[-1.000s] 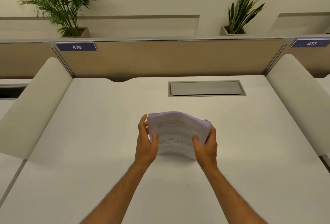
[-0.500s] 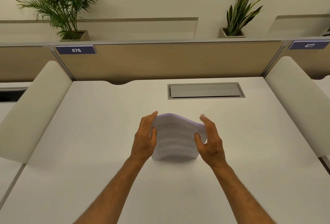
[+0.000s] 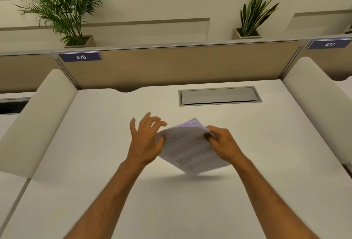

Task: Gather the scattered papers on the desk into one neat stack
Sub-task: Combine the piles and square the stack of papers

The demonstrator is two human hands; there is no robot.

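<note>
My right hand [image 3: 223,143] pinches the upper right edge of the paper stack [image 3: 187,149], fingers curled tight on it. My left hand [image 3: 145,141] is spread wide, fingers fanned, the thumb side touching the stack's left edge without closing on it. I see the stack tilted, one corner dipping toward the white desk [image 3: 106,143] above its shadow. Farther back sits the grey cable hatch [image 3: 219,96], then the beige divider panel [image 3: 181,65] with label 476 [image 3: 80,57].
</note>
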